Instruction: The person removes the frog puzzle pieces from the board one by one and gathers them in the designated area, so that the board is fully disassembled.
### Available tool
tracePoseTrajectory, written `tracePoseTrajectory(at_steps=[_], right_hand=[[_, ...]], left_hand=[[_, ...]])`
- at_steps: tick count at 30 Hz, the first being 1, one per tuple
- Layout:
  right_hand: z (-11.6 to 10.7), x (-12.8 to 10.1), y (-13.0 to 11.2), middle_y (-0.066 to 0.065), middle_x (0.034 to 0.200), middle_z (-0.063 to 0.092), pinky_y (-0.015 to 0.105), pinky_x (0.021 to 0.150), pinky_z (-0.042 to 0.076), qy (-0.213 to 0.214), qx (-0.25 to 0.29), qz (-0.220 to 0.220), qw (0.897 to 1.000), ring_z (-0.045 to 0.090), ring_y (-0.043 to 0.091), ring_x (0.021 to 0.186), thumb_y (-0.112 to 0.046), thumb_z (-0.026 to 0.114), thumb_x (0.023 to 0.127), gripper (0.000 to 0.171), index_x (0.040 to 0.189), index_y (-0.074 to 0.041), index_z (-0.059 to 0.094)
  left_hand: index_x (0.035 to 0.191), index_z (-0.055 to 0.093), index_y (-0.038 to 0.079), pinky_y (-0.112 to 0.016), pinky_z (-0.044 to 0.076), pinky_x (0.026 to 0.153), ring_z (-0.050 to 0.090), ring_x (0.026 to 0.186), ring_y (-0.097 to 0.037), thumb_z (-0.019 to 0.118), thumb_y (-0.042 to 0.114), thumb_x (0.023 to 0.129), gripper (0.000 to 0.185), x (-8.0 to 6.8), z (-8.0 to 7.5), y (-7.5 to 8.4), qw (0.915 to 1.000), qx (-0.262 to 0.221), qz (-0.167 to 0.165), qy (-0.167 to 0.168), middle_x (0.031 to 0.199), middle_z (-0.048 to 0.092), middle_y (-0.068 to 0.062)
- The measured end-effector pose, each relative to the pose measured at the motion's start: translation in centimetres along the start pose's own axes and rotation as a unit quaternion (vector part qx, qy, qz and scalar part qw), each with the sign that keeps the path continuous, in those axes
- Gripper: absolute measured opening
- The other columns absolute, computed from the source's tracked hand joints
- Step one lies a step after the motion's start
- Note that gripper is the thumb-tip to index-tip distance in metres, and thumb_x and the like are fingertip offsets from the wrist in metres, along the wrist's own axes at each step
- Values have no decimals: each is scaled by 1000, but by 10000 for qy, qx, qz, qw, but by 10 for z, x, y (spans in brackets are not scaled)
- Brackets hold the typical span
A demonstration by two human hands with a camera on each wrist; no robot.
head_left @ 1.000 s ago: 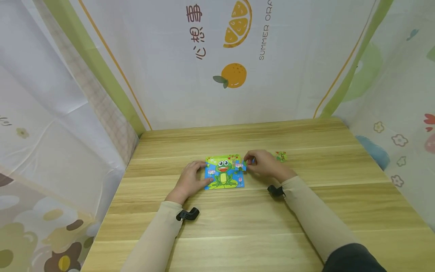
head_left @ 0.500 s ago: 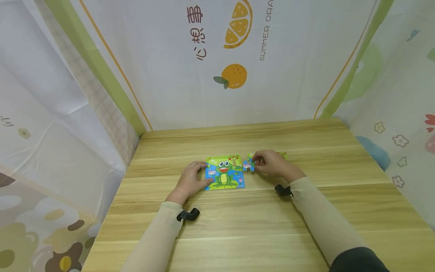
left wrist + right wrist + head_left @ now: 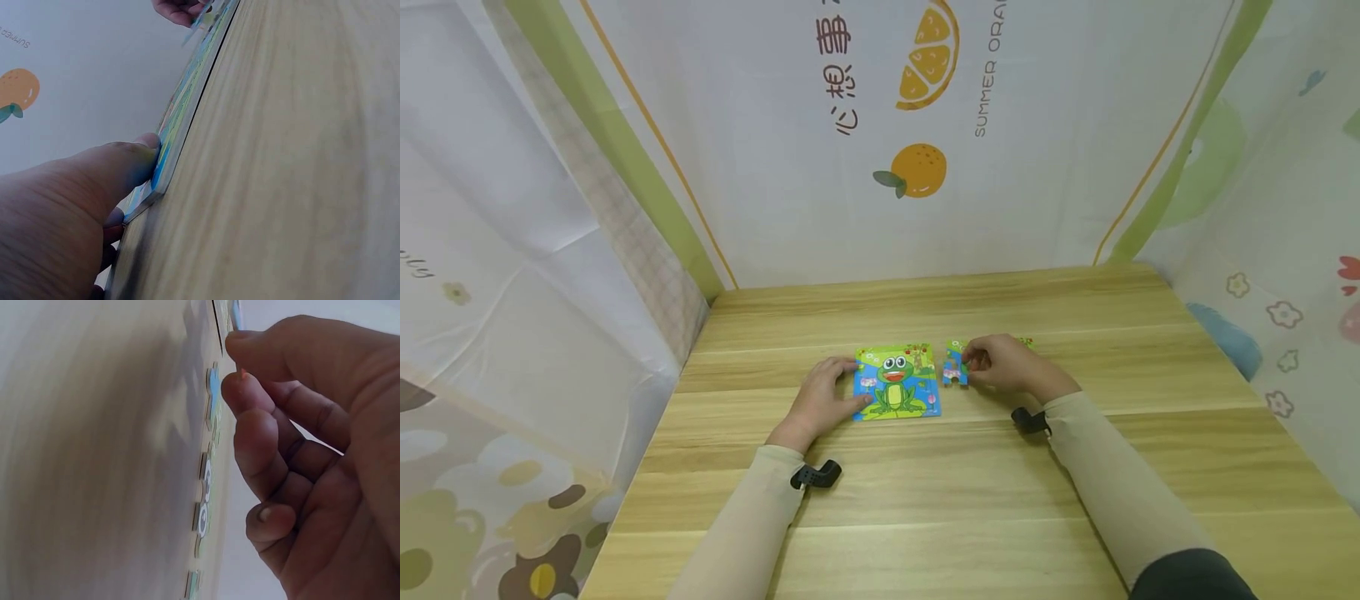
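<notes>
A square frog puzzle lies flat on the wooden table. My left hand rests against its left edge, and in the left wrist view the thumb presses the corner of the puzzle. A strip of puzzle pieces lies just right of the frog puzzle, apart from it. My right hand has curled fingers and pinches that strip's right edge. In the right wrist view the fingertips sit right beside the strip. Another small piece peeks out behind the right hand.
Printed cloth walls close the table in at the back, left and right. Bare wood stretches in front of and behind the puzzle. Black wrist camera mounts sit on both forearms.
My right hand drew the strip of pieces away from the frog puzzle's right side to the right and set it lower on the table. The left hand stayed put.
</notes>
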State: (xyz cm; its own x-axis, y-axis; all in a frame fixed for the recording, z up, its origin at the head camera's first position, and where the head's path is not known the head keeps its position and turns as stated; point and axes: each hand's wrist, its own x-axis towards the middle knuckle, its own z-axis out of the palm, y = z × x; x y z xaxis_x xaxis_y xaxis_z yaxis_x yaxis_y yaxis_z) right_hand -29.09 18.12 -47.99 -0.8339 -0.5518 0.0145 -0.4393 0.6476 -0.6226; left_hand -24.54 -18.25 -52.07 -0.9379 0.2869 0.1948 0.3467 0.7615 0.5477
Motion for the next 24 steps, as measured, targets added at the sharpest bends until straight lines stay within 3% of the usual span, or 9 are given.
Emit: tracePoseTrajectory(at_steps=[24], right_hand=[[2,-2,14,-6,82,63,30,70,52,-47,-204,63,9998,58,13,76,-10,71,86,12,98,-12,70]], left_hand=[[132,55,16,-41,33,109,39,131,-18,72,55,80,67,0,1,-1,10000,33,44,5,137,48,7]])
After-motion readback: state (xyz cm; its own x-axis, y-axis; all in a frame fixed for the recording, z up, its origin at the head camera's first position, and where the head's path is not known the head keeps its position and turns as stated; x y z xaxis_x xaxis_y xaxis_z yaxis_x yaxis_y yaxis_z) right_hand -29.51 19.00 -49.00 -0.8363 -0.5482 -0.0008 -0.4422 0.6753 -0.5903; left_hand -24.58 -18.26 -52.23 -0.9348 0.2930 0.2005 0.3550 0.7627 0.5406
